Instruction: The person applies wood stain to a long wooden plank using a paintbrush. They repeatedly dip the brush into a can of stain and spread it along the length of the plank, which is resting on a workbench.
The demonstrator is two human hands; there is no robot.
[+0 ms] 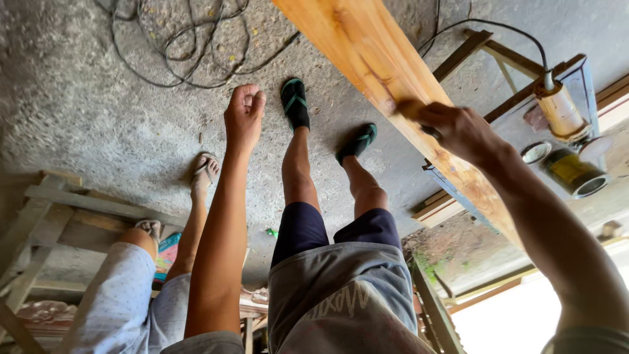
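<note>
- Furthest left, a second person's legs in pale grey dotted trousers (121, 288) stand beside me, their feet in light sandals (206, 169) on the rough grey concrete floor (98, 111). Behind them sits a weathered wooden frame (72, 210).
- A tangle of thin black cable (190, 46) lies on the floor beyond my arm.
- My left hand (244, 115) hangs free over the floor, fingers loosely curled in towards the palm, holding nothing and touching nothing. It is well apart from the plank.
- My own legs come next, in dark blue shorts under a grey garment (341, 288), with black flip-flops with green straps (295, 101) on my feet.
- The long light-brown wooden plank (367, 46) runs diagonally from the top middle down towards the right, lying on a blue-edged wooden table (458, 190).
- My right hand (458, 131) rests on the plank's surface, fingers closed around a small brown pad or brush head (409, 108) pressed against the wood; I cannot tell exactly what kind of tool it is. The plank lies directly beneath this hand and stretches away to either side of it.
- Right of the plank, a wooden-bodied cylinder with a black cord (560, 108) lies on the table, just beside a round metal lid (536, 152) and an open dark tin can (576, 174).
</note>
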